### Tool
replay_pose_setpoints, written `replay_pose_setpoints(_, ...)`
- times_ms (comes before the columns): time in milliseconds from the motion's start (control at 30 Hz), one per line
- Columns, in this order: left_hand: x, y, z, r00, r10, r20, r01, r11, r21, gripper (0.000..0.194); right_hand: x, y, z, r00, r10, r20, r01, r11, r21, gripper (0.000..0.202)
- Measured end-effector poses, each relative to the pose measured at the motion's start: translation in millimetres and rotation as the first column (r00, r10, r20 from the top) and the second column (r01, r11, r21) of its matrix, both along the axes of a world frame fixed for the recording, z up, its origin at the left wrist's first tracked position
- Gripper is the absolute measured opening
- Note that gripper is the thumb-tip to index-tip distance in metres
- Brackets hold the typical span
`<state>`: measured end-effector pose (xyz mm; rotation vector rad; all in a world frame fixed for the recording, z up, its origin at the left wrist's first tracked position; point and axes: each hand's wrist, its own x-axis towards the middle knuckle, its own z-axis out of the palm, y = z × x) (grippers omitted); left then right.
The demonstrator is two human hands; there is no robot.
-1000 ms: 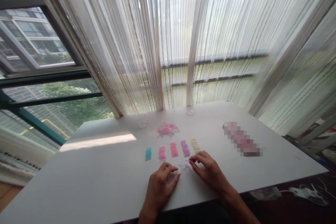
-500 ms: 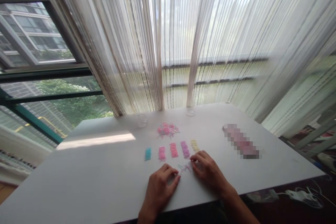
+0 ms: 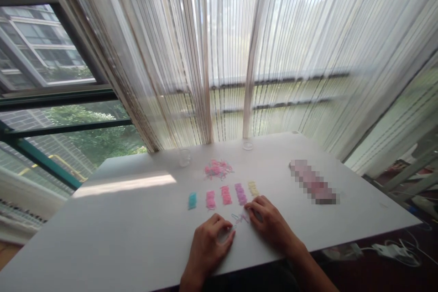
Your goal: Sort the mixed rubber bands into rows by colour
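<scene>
My left hand [image 3: 212, 241] rests on the white table [image 3: 130, 232], its thumb and index finger curved with a small gap between their tips. Just beyond those tips lie a few loose coloured paper clips [image 3: 240, 219]. My right hand [image 3: 270, 220] has its fingers drawn together at the near end of the purple row of clips [image 3: 240, 194]. Whatever those fingertips grip is too small to make out. Left of the purple row run a coral row [image 3: 226, 195], a pink row [image 3: 210, 199] and a teal row [image 3: 192, 200]. A yellow row [image 3: 253, 188] lies just beyond my right hand.
Behind the rows is a loose pile of mostly pink clips [image 3: 217, 169]. A clear jar [image 3: 185, 158] and a clear round lid [image 3: 247, 145] are near the far edge. To the right lies a pixelated pinkish object [image 3: 313, 182]. White cables [image 3: 393, 252] hang below the table.
The view has shifted slightly. My right hand's fingertips have moved a little left, closer to the purple row's end. My left hand stays almost where it was.
</scene>
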<state>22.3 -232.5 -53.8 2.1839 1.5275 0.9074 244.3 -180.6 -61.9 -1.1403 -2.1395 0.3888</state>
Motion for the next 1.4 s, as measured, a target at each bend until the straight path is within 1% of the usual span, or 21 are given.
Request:
replay_pose_setpoints(167, 0.9, -1.1, 1.7, 0.999, 0.000, 0.040, 0.001, 1.000, -0.015, 0.015, 0.0, 0.5, -1.1, 1.000, -0.007, -0.014, 0.008, 1.000, 0.013, 0.021)
replay_pose_setpoints(400, 2.1, -1.7, 3.7, 0.998, 0.010, 0.062, -0.009, 1.000, -0.020, 0.013, 0.8, 0.4, -2.4, 1.000, 0.008, -0.026, -0.008, 1.000, 0.025, 0.022)
replay_pose_setpoints(600, 1.6, -1.2, 2.0, 0.999, 0.013, 0.036, -0.013, 1.000, -0.017, 0.012, 0.2, 0.9, -2.8, 1.000, -0.004, -0.014, 0.004, 1.000, 0.031, 0.021)
replay_pose_setpoints(900, 1.1, -1.3, 4.8, 1.000, 0.015, 0.021, -0.015, 1.000, -0.011, 0.012, 1.3, -0.1, -1.1, 0.999, 0.009, -0.044, -0.008, 1.000, 0.019, 0.020)
replay_pose_setpoints(1200, -1.7, -0.2, 0.4, 0.997, -0.012, -0.079, 0.014, 1.000, 0.017, 0.016, 2.6, -0.5, -1.5, 0.998, 0.026, -0.055, -0.025, 1.000, 0.013, 0.020)
replay_pose_setpoints(1400, -4.9, -0.1, -0.2, 0.998, 0.038, -0.053, -0.037, 0.999, 0.018, 0.020, 1.5, -1.7, 1.9, 0.999, 0.016, -0.039, -0.015, 1.000, 0.012, 0.020)
